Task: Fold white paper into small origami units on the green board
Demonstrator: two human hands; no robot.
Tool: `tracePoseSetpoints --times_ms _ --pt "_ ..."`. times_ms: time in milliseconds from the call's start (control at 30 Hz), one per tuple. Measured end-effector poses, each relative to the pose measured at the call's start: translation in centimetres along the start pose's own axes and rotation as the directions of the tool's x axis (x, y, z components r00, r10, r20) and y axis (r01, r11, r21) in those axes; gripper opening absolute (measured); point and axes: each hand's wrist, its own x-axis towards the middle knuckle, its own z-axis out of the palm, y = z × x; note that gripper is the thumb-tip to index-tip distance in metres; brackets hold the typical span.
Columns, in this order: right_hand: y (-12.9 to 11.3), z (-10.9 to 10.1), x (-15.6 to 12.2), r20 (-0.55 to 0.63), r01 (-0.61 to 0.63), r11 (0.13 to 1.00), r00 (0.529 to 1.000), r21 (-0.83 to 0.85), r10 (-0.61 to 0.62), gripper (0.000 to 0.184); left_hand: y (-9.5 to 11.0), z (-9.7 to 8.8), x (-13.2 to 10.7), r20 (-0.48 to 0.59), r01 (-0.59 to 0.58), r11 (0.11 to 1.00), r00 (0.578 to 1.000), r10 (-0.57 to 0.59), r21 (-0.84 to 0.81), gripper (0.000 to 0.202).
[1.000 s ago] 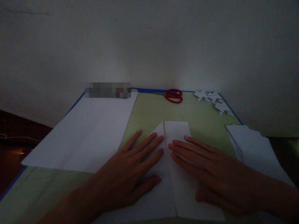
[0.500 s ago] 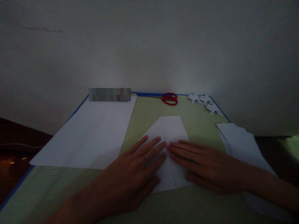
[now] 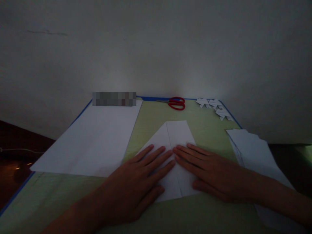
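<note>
A folded sheet of white paper [image 3: 179,133] lies on the pale green table top in front of me, with a crease or seam running down its middle. My left hand [image 3: 143,177] rests on its left half, fingers spread and nearly flat. Across the seam, my right hand [image 3: 207,170] lies on the right half with its fingers stretched out. The fingertips of both hands come close together along the seam. My hands hide parts of the paper's left and right edges.
To the left lies a large white sheet [image 3: 97,139], a blurred-out patch at its far end. Red-handled scissors [image 3: 176,103] sit at the back edge, small folded paper figures [image 3: 223,113] at the far right. Stacked paper [image 3: 253,149] lies beside my right forearm. A wall rises behind the table.
The fingers of my right hand have spread a little further apart on the paper. My left hand has shifted only slightly, and the folded paper lies almost as before.
</note>
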Motion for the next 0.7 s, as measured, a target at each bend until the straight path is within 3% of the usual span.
tracePoseSetpoints --times_ms 700 --pt "-1.4 0.5 -0.1 -0.086 -0.083 0.996 0.993 0.023 0.085 0.075 0.2 -0.2 0.4 0.006 0.069 0.998 0.998 -0.069 -0.013 0.07"
